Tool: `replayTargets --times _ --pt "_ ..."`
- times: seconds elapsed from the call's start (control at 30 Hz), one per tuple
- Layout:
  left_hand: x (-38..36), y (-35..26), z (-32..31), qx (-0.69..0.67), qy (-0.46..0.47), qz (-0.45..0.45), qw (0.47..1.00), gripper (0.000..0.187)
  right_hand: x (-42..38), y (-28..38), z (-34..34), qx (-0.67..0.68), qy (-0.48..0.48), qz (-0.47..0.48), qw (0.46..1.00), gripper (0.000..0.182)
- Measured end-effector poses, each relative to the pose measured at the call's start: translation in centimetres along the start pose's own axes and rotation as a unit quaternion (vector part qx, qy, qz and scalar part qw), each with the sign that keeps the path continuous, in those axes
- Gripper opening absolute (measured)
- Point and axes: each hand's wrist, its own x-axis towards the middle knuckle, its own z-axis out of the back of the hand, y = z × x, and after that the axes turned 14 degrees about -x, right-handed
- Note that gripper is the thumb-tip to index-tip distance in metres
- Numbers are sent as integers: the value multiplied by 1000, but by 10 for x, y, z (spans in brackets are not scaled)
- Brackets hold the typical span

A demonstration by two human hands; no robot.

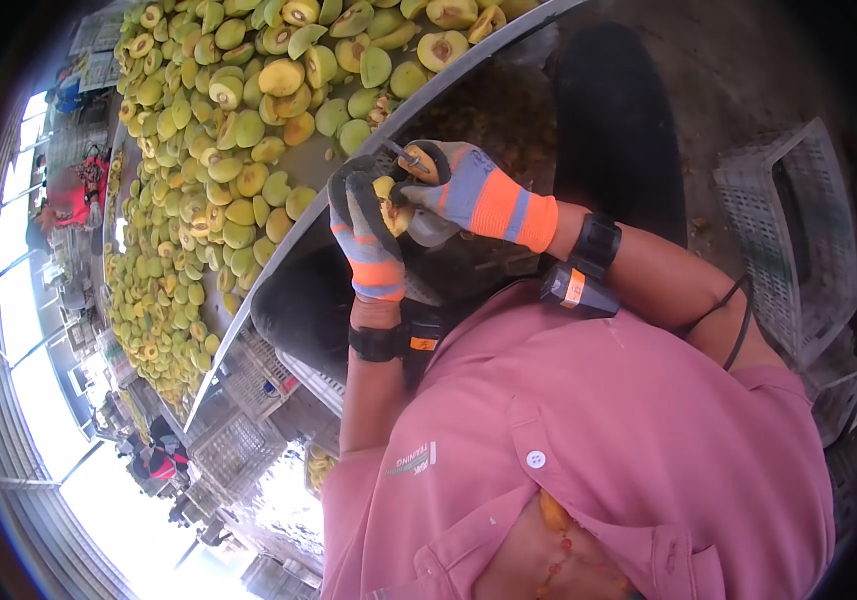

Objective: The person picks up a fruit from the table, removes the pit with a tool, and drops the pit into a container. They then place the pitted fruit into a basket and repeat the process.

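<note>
My left hand [363,215], in a grey and orange glove with dark fingers, is closed round a yellow piece of stone fruit [392,208]. My right hand [478,195], gloved alike, is closed right beside it. A short grey metal tool [404,154] sticks out from its fingers; its full shape is hidden. Another orange-yellow fruit half [424,163] shows at the right fingers. Both hands meet just off the edge of a table heaped with halved yellow-green stone fruit [238,130], some with pits showing.
The table's pale metal rim [293,235] runs diagonally beyond my hands. White plastic crates [783,235] stand at the right, and another crate [248,375] at the lower left. People in red [83,195] are farther off at the left.
</note>
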Motion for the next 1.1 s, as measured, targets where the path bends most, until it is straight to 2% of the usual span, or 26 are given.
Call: replayTargets --times 0.1,0.2,0.27,0.3,0.4,0.47,0.5,0.6,0.7,0.8,0.87,0.93,0.97,1.03,1.1 --pt "-5 0 -2 -108 -34 100 988 25 0 1 0 -73 -25 55 995 23" --pt "-7 -1 -7 -166 -80 137 973 27 -1 10 3 -178 6 48 983 24" --pt "-6 6 -2 -79 -71 122 987 28 -7 15 12 -99 51 63 992 26" --pt "-3 10 7 18 -47 106 993 36 -8 15 15 -59 74 69 993 27" --pt "-10 11 16 119 38 44 991 51 -9 8 8 -79 46 108 990 26" --pt "-11 3 11 234 137 -97 957 51 -1 4 5 -119 14 106 987 24" --pt "-11 0 6 159 124 -55 978 50 1 3 5 -141 -5 103 985 23" --pt "-18 -6 -15 73 46 7 996 44 0 7 3 -152 -30 104 982 20" --pt "-12 -7 1 223 31 2 974 36 -10 19 10 -13 17 98 995 20" --pt "-5 -3 11 131 -36 -7 991 27 -12 21 15 91 146 -108 979 21" --pt "-2 -2 11 115 -62 -31 991 21 -14 11 7 72 154 -86 982 15" --pt "-1 0 8 266 -11 -133 955 18 -15 -7 -3 69 180 -86 978 14" --pt "-2 -1 3 192 -34 -79 978 17 -13 -17 -9 -1 174 -114 978 14" --pt "-4 -4 -8 41 -81 31 995 16 -11 -16 -10 -20 175 -164 970 16" --pt "-4 3 -10 0 -89 33 996 18 -10 -16 -10 -25 171 -194 966 17"
